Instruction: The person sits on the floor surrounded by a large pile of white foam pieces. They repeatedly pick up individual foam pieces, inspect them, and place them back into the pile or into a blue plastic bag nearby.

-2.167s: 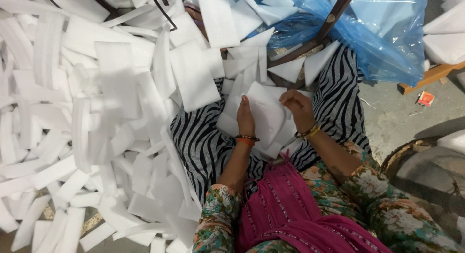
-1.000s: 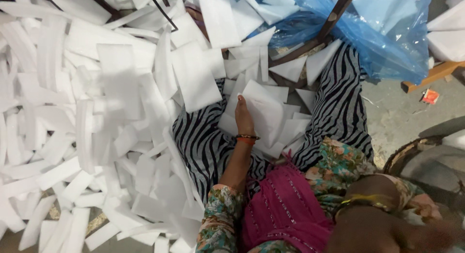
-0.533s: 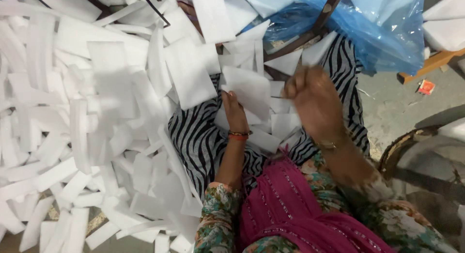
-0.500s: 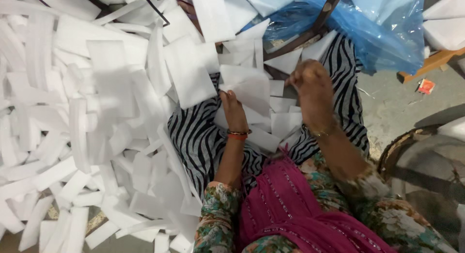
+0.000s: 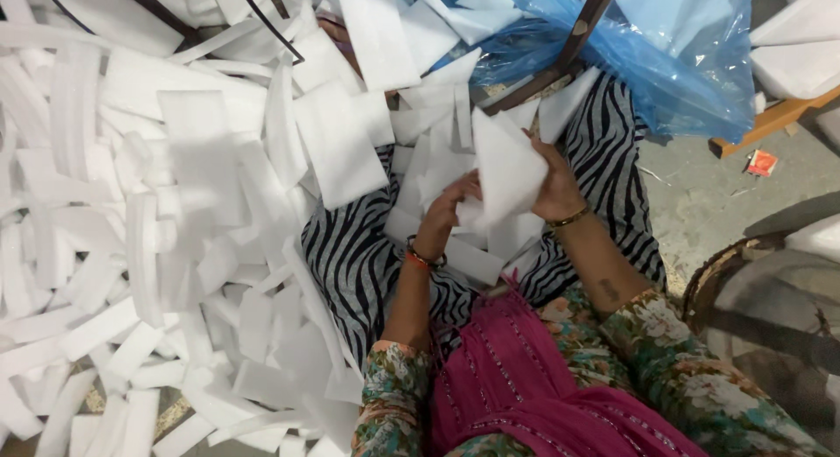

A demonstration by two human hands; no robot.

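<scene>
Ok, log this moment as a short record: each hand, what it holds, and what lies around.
left hand: the left hand touches the lower edge of a white foam sheet
right hand: the right hand grips the same sheet from the right side, held up and tilted
lap: more white pieces on a zebra-striped cloth
left side: a big pile of white foam strips
top right: a blue plastic bag
floor: a small red packet
</scene>
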